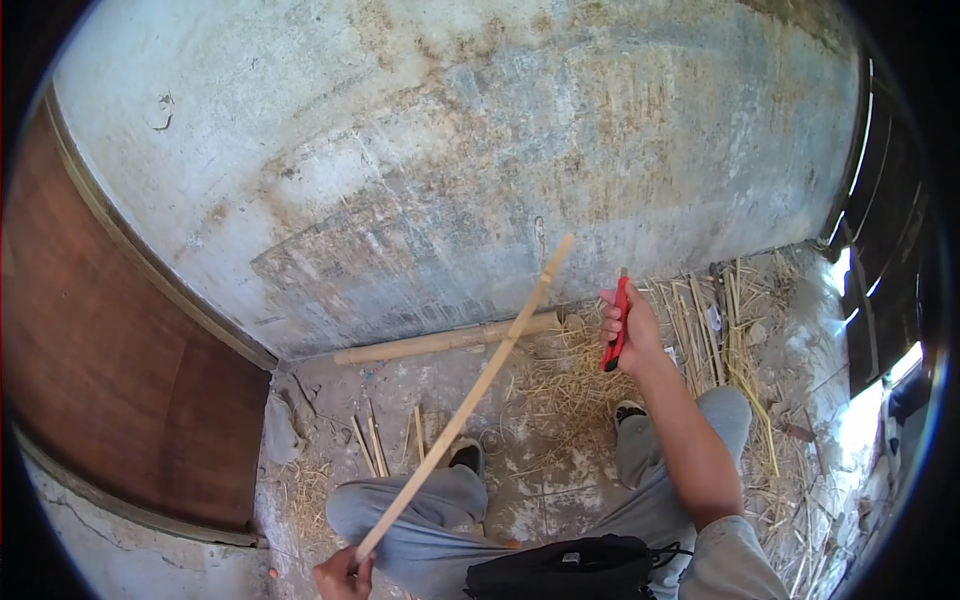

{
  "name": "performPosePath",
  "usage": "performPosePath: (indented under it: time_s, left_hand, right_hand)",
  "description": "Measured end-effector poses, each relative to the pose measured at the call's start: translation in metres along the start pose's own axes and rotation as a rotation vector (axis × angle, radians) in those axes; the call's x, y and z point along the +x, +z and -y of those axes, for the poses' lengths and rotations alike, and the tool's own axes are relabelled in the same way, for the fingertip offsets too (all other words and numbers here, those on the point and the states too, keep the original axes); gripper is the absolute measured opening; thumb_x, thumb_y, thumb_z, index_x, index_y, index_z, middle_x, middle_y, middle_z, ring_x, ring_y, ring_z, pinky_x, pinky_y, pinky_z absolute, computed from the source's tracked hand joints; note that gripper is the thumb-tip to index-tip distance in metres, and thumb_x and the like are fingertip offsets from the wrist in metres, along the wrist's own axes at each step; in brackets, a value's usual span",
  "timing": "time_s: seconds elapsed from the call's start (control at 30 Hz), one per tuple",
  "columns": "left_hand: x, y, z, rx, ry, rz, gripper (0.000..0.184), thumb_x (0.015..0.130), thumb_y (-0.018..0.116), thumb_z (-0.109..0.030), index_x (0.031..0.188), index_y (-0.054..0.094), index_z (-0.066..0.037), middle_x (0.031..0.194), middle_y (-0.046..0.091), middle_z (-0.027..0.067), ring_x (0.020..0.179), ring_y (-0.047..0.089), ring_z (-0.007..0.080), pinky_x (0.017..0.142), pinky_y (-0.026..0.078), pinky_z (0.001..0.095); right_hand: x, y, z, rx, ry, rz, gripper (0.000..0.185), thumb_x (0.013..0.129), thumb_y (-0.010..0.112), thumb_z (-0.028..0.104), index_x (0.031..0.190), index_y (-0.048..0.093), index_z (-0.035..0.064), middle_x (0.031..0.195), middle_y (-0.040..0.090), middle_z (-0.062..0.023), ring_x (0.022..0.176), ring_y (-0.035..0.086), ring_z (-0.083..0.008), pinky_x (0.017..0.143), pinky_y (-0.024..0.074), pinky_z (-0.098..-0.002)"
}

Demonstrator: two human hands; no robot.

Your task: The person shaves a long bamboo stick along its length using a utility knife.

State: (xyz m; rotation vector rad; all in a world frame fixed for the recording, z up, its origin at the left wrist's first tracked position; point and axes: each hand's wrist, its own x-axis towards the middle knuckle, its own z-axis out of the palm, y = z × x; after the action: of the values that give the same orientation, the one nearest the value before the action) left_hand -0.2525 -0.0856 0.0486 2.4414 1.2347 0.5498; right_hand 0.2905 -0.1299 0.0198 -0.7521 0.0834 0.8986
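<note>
My left hand (pixel 343 576) is closed around the lower end of a long, flat bamboo strip (pixel 462 408). The strip slants up and to the right across my left knee, its far end free in front of the wall. In my right hand (pixel 640 328) is a red utility knife (pixel 617 328), gripped in the fist with its tip pointing up. The knife is to the right of the strip and apart from it. How far the blade is out is too small to tell.
A thick bamboo pole (pixel 450 342) lies along the foot of the stained wall (pixel 560 150). Thin shavings (pixel 570 385) cover the floor between my feet. Split strips (pixel 705 325) lie at the right. A black bag (pixel 560 570) rests at my lap; a brown door (pixel 130 350) stands left.
</note>
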Motion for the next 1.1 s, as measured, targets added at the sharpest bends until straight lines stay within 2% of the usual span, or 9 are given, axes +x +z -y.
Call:
performPosePath:
  time_s: [0.1, 0.23, 0.3, 0.33, 0.4, 0.67, 0.73, 1.03, 1.1]
  left_hand:
    - [0.011, -0.012, -0.001, 0.298, 0.184, -0.152, 0.016, 0.083, 0.076, -0.010, 0.097, 0.071, -0.005, 0.072, 0.064, 0.0128, 0.057, 0.060, 0.0299, 0.051, 0.048, 0.0385]
    - [0.018, -0.019, 0.001, 0.355, 0.243, -0.191, 0.014, 0.082, 0.077, -0.008, 0.093, 0.070, -0.004, 0.070, 0.062, 0.0117, 0.055, 0.059, 0.0277, 0.050, 0.048, 0.0377]
    - [0.022, -0.022, 0.000, 0.382, 0.274, -0.224, 0.015, 0.082, 0.077, -0.009, 0.094, 0.070, -0.005, 0.069, 0.062, 0.0114, 0.054, 0.059, 0.0275, 0.050, 0.048, 0.0375]
    - [0.025, -0.022, -0.002, 0.405, 0.306, -0.256, 0.015, 0.082, 0.077, -0.009, 0.094, 0.070, -0.005, 0.068, 0.062, 0.0111, 0.054, 0.059, 0.0273, 0.050, 0.048, 0.0373]
    - [0.030, -0.025, -0.015, 0.413, 0.320, -0.268, 0.015, 0.082, 0.077, -0.009, 0.094, 0.070, -0.005, 0.069, 0.062, 0.0118, 0.053, 0.059, 0.0281, 0.050, 0.048, 0.0377]
    - [0.029, -0.005, -0.014, 0.202, 0.264, -0.117, 0.016, 0.090, 0.068, -0.016, 0.094, 0.066, -0.001, 0.061, 0.054, 0.0084, 0.046, 0.050, 0.0191, 0.045, 0.039, 0.0324]
    - [0.028, -0.003, -0.012, 0.210, 0.165, -0.009, 0.021, 0.079, 0.076, -0.010, 0.096, 0.069, -0.001, 0.064, 0.058, 0.0128, 0.050, 0.056, 0.0261, 0.048, 0.042, 0.0363]
    - [0.043, -0.035, -0.015, 0.417, 0.213, -0.221, 0.024, 0.082, 0.072, -0.008, 0.105, 0.067, -0.003, 0.066, 0.058, 0.0117, 0.053, 0.056, 0.0301, 0.050, 0.042, 0.0399]
    - [0.049, -0.041, -0.017, 0.469, 0.279, -0.217, 0.029, 0.080, 0.074, -0.009, 0.108, 0.066, -0.004, 0.064, 0.055, 0.0098, 0.052, 0.053, 0.0295, 0.049, 0.041, 0.0402]
  right_hand:
    - [-0.005, 0.004, -0.004, -0.102, -0.061, -0.014, 0.047, 0.102, 0.047, 0.049, 0.115, 0.053, 0.0047, 0.064, 0.042, 0.0052, 0.047, 0.035, -0.0048, 0.042, 0.0319, -0.0234]
    - [-0.017, 0.012, -0.003, -0.229, 0.016, 0.076, 0.049, 0.102, 0.047, 0.051, 0.110, 0.055, 0.0037, 0.071, 0.050, 0.0026, 0.049, 0.039, -0.0058, 0.042, 0.0331, -0.0240]
    - [-0.020, 0.014, -0.004, -1.035, -0.077, 0.101, 0.044, 0.099, 0.054, 0.045, 0.101, 0.061, 0.0018, 0.084, 0.063, -0.0044, 0.057, 0.057, -0.0110, 0.048, 0.0440, -0.0282]
    - [-0.021, 0.008, -0.013, -1.035, -0.076, 0.102, 0.044, 0.099, 0.054, 0.045, 0.101, 0.061, 0.0018, 0.084, 0.063, -0.0044, 0.057, 0.057, -0.0110, 0.048, 0.0440, -0.0282]
    - [-0.025, -0.004, -0.032, -2.279, -0.728, -0.132, 0.035, 0.093, 0.064, 0.036, 0.092, 0.066, 0.0012, 0.092, 0.069, -0.0134, 0.074, 0.070, -0.0240, 0.060, 0.0538, -0.0370]
    - [-0.034, 0.009, -0.029, -1.981, -0.685, 0.052, 0.027, 0.085, 0.072, 0.029, 0.092, 0.067, 0.0034, 0.086, 0.068, -0.0180, 0.082, 0.069, -0.0382, 0.071, 0.0555, -0.0477]
    - [-0.035, 0.011, -0.025, -1.960, -0.695, 0.059, 0.026, 0.085, 0.071, 0.028, 0.093, 0.067, 0.0033, 0.085, 0.068, -0.0184, 0.082, 0.069, -0.0384, 0.071, 0.0554, -0.0481]
    - [-0.036, 0.013, -0.011, -1.976, -0.768, -0.047, 0.028, 0.083, 0.074, 0.028, 0.093, 0.067, 0.0030, 0.079, 0.068, -0.0184, 0.076, 0.067, -0.0393, 0.071, 0.0544, -0.0502]
    - [-0.043, 0.024, -0.017, -1.545, -1.004, 0.325, 0.031, 0.081, 0.076, 0.027, 0.098, 0.068, 0.0027, 0.089, 0.069, -0.0155, 0.075, 0.067, -0.0352, 0.068, 0.0559, -0.0462]
